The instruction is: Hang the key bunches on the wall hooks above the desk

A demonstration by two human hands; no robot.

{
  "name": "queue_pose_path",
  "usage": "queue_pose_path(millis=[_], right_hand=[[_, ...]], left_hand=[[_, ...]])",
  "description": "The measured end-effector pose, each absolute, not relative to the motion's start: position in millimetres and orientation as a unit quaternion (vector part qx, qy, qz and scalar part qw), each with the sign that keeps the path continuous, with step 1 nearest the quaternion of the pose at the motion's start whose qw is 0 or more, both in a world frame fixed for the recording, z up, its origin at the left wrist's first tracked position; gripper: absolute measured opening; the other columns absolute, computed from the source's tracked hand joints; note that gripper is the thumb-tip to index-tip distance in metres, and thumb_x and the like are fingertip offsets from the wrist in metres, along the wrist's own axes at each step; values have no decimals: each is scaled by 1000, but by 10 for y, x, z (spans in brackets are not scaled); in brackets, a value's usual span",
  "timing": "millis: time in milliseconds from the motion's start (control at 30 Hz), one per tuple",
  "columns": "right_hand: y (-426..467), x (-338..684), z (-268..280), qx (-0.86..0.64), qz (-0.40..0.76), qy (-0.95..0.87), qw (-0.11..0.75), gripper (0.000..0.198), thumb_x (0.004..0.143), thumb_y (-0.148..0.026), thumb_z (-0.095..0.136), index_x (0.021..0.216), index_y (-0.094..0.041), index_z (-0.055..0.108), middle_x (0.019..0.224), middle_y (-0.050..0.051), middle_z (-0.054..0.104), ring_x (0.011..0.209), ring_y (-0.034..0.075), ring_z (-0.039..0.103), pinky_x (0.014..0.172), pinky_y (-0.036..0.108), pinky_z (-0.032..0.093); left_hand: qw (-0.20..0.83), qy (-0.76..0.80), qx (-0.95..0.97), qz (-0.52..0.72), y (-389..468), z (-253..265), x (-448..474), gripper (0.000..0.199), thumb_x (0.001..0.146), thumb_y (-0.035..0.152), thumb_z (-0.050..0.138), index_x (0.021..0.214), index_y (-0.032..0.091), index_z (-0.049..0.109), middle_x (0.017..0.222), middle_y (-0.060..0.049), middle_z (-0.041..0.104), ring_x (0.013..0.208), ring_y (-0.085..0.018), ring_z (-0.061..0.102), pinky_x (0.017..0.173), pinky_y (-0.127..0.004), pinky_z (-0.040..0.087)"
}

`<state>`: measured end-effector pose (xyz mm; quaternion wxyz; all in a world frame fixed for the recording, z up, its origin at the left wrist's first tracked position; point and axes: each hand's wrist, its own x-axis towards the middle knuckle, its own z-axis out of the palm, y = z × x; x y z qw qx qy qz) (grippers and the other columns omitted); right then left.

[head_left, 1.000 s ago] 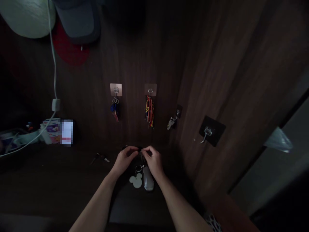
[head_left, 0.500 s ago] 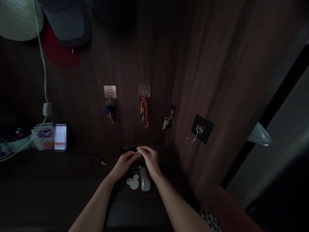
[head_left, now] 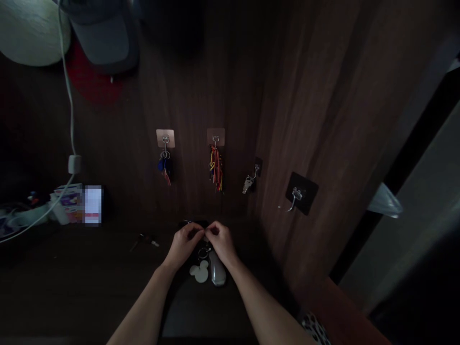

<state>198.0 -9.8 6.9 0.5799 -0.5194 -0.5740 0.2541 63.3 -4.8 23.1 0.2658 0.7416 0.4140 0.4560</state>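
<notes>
My left hand [head_left: 186, 243] and my right hand [head_left: 222, 243] meet fingertip to fingertip over the dark shelf. Both pinch a small metal key [head_left: 206, 237], now mostly covered by the fingers. Just below hangs or lies a metal key ring [head_left: 203, 252]; I cannot tell how it joins the key. Nearer to me, a pale mouse-head-shaped tag [head_left: 200, 272] lies beside a grey, glossy car key fob [head_left: 217, 269]. Behind my fingers is a dark item [head_left: 194, 223], its kind unclear.
Loose keys [head_left: 145, 240] lie left on the shelf [head_left: 89, 282]. Wall hooks hold blue-tagged keys [head_left: 165, 165], colourful cords [head_left: 216, 167] and silver keys [head_left: 247, 183]. A bare hook [head_left: 296, 194] sits on the right wall. Boxes [head_left: 70, 201], a white cable [head_left: 68, 96] and caps [head_left: 104, 40] are left.
My fingertips have closed in around the key, which showed more plainly before. The whole view has shifted slightly; the tag and fob stay in place on the shelf.
</notes>
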Motion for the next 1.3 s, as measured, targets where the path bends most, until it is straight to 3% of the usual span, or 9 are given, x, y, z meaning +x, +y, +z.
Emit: queue_pose_path(millis=[267,533,667,1067,1300], right_hand=[[-110,1970,80,-514,260,-578,578,8,66,-24,53,60,-20,56,58,-3,57,60,14,54,59,25,40],[-166,1943,160,-391,493,-508,589,16,70,-36,59,74,-20,60,70,-2,60,69,14,56,64,25,43],[-208,1945,197,-342,546,-489,588,17,66,-34,66,75,-21,60,75,-3,61,71,14,57,70,26,44],[-227,1944,203,-292,597,-455,592,20,64,-31,71,72,-20,57,67,-5,57,61,9,54,59,21,40],[-167,2002,229,-273,588,-402,646,24,60,-30,75,75,-19,60,73,-2,64,67,13,63,58,23,45]], left_hand=[[266,422,736,458,-19,211,597,22,76,38,53,74,20,65,76,-1,67,73,-16,59,70,-25,44],[262,426,699,511,20,212,577,24,79,40,49,78,18,60,76,-2,63,73,-16,57,68,-25,44],[283,420,685,524,13,234,575,27,79,43,50,78,18,59,73,-1,60,71,-15,56,67,-24,44],[303,408,677,532,-32,296,585,29,76,45,53,77,18,60,73,-1,62,72,-15,56,67,-23,44],[288,420,680,528,49,193,556,26,78,41,52,89,19,62,85,-2,67,81,-17,61,75,-26,45]])
